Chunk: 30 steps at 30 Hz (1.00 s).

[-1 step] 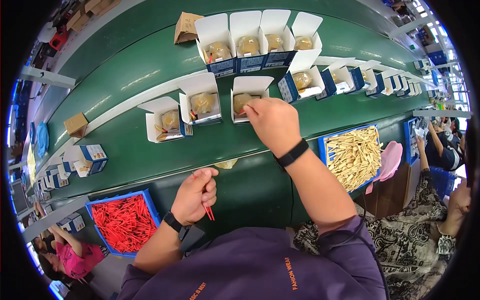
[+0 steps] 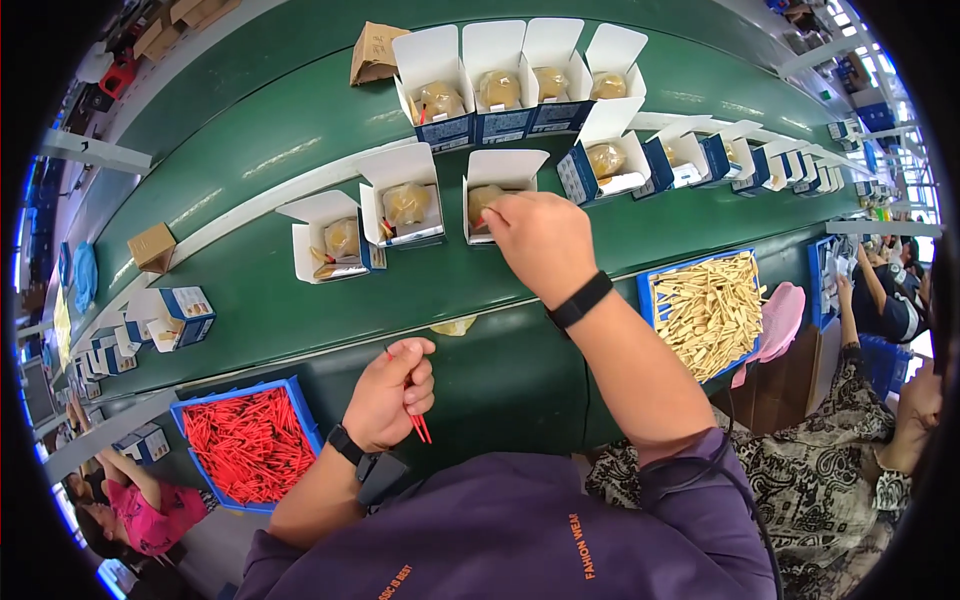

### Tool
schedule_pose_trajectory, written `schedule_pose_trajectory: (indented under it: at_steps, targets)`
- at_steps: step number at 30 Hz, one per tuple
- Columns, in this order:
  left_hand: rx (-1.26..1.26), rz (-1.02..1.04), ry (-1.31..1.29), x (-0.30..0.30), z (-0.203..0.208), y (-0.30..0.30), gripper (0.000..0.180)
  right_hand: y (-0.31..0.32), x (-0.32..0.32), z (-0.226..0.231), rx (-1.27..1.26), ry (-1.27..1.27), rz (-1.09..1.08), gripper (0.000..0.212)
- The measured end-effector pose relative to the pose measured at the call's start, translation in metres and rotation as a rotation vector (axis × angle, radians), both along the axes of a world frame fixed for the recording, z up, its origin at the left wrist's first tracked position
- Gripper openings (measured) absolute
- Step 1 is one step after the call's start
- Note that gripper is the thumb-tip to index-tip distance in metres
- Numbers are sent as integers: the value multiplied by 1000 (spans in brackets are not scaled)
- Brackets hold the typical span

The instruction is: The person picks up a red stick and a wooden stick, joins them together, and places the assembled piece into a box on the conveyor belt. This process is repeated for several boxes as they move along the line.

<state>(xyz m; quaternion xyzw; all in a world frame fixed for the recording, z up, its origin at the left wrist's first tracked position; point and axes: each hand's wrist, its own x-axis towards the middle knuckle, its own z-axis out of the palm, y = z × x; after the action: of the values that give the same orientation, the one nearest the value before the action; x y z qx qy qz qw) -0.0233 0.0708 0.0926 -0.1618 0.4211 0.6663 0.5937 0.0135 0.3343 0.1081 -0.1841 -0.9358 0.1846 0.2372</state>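
My right hand (image 2: 540, 238) is over the front of an open white-and-blue box (image 2: 510, 168), its fingers pinching a small red plastic stick (image 2: 479, 223). Inside that box sits a round tan object (image 2: 483, 197), partly hidden by my hand. Held lower, in front of me, my left hand (image 2: 392, 393) is curled around a few thin red sticks (image 2: 421, 428) whose ends poke out below the fist. To the left of the box stand two more open boxes, a near one (image 2: 307, 215) and a taller one (image 2: 384, 166), each with a wrapped tan ball and small sticks.
A blue tray (image 2: 308, 410) of red sticks lies at left, and another blue tray (image 2: 645, 300) of pale wooden pieces at right. Open boxes (image 2: 445, 132) line the green bench's far side. Beside me at right a person in a patterned sleeve (image 2: 800, 470) sits.
My right hand has shifted very slightly left over the box. The left hand stays where it was, still gripping the red sticks.
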Motion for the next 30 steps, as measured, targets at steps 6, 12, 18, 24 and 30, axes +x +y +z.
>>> schedule_pose_trajectory:
  at_steps: [6,12,18,24,30]
  targets:
    - [89,68,-210,13,-10,-20,16,-15,-20,-21,222,-342,103,20]
    - [122,97,-258,12,-1,-16,15,-29,-13,3,185,-27,37,9]
    - [62,256,-395,18,-3,9,17,-89,122,-7,-382,92,-30,10]
    - [228,69,-289,46,-18,2,20,-162,185,-19,-1290,-156,-72,19]
    - [142,132,10,94,-3,24,22,-179,189,-10,-1402,-327,-85,23]
